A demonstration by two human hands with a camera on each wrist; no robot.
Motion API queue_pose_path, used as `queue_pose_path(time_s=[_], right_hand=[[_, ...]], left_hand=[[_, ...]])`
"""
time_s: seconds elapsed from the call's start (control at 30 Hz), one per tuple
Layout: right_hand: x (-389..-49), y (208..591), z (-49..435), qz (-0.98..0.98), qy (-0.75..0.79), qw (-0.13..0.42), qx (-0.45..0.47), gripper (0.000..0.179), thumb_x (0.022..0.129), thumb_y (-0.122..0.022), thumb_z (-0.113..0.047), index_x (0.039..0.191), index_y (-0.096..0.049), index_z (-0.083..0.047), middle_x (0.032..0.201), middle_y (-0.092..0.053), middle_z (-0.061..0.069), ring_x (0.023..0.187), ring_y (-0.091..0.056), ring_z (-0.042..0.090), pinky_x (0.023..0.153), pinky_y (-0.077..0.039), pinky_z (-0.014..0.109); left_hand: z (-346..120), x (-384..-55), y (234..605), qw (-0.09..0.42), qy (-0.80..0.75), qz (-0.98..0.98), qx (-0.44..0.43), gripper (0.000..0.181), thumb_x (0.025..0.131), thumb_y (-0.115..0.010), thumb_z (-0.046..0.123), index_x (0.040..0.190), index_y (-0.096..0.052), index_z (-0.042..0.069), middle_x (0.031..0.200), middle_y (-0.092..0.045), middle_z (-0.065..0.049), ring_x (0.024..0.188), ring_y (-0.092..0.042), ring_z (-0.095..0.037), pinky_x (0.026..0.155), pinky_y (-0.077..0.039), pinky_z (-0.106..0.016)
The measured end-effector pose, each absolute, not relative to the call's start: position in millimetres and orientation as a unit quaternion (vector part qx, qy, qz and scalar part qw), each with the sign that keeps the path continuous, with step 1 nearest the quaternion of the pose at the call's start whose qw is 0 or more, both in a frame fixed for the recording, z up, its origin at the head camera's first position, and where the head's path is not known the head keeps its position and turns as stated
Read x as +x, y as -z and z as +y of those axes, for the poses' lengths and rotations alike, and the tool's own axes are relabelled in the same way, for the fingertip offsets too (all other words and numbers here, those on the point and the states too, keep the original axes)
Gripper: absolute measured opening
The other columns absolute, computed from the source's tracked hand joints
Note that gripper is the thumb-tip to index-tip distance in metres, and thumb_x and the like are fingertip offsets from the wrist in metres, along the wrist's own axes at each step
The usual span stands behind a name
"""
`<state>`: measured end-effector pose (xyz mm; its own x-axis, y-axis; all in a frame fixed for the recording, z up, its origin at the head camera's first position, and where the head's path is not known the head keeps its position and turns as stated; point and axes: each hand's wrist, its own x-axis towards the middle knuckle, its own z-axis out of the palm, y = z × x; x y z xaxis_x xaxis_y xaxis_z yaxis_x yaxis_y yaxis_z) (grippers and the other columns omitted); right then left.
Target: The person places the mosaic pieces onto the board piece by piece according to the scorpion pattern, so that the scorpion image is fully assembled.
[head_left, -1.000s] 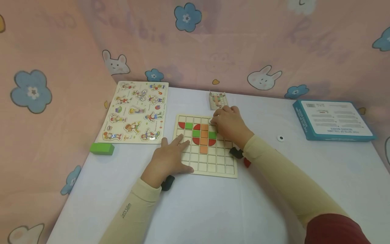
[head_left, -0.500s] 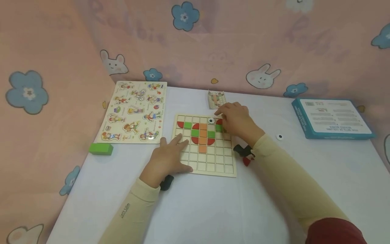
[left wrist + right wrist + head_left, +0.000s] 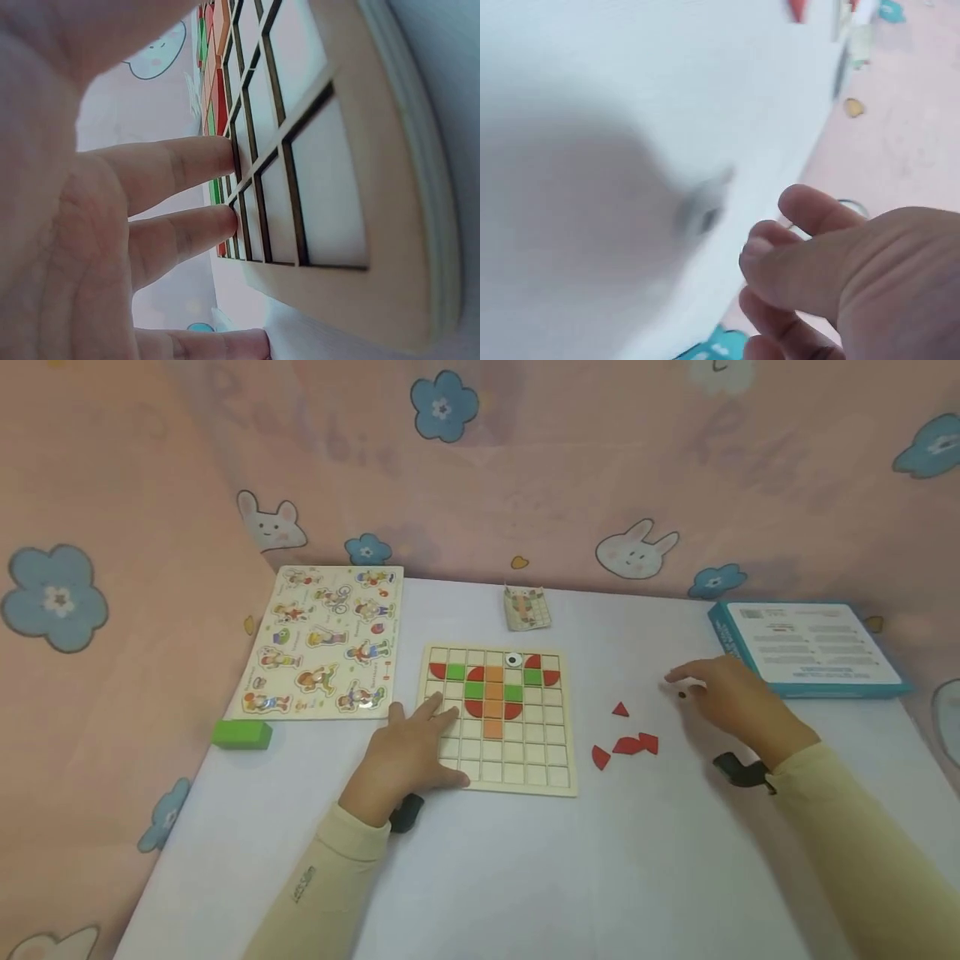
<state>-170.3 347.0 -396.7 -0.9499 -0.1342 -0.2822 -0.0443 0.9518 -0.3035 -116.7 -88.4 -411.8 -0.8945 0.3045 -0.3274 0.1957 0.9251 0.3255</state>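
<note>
A wooden grid board (image 3: 540,777) lies mid-table, with red, green and orange pieces and a white eye disc (image 3: 513,659) set in its squares. My left hand (image 3: 401,760) rests spread on the board's left side, two fingertips touching the grid (image 3: 259,161) in the left wrist view. Out to the right, my right hand (image 3: 731,697) hovers over the table with fingers loosely bent and nothing between them. Just by its fingertips is a second eye disc (image 3: 703,210), blurred in the right wrist view and apart from the fingers; the hand's shadow dims it in the head view.
Several loose red pieces (image 3: 628,745) lie right of the board. A small pattern card (image 3: 527,608) stands behind it. At the left are a figure puzzle board (image 3: 318,643) and a green block (image 3: 242,735); a teal-edged box (image 3: 813,647) sits at the back right.
My right hand has left the board's upper right and moved right to the loose eye disc, uncovering red and green pieces and the set eye disc. The left hand stays on the board.
</note>
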Motion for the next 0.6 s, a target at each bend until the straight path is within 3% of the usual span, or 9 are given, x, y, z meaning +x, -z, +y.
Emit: queue_pose_path(time_s=[0.13,0.37,0.6], right_hand=[[-161,405,364,0.977,0.128,0.154,-0.079,0.038,0.100,-0.065,0.004,0.138,-0.069,-0.002,0.142,-0.060,0.032,0.136,-0.047,0.054,0.107,-0.040,0.070],[-158,414,362,0.983,0.071,0.109,-0.129,0.034,0.095,-0.075,0.004,0.129,-0.073,0.004,0.128,-0.070,0.026,0.124,-0.058,0.049,0.104,-0.045,0.064],[-167,411,357,0.981,0.045,0.118,-0.149,0.039,0.093,-0.079,-0.001,0.131,-0.070,0.007,0.129,-0.069,0.026,0.126,-0.056,0.048,0.105,-0.046,0.062]], left_hand=[[-88,-116,411,0.190,-0.146,0.962,0.128,0.101,0.074,-0.095,0.053,0.160,-0.051,0.021,0.173,-0.029,-0.006,0.119,-0.043,-0.038,0.068,-0.047,-0.036],[-90,-116,413,0.188,-0.143,0.963,0.130,0.101,0.074,-0.094,0.054,0.160,-0.051,0.022,0.173,-0.030,-0.006,0.118,-0.044,-0.038,0.068,-0.047,-0.036],[-90,-116,415,0.182,-0.137,0.964,0.136,0.101,0.075,-0.093,0.056,0.160,-0.051,0.022,0.173,-0.029,-0.006,0.118,-0.044,-0.038,0.068,-0.049,-0.037]])
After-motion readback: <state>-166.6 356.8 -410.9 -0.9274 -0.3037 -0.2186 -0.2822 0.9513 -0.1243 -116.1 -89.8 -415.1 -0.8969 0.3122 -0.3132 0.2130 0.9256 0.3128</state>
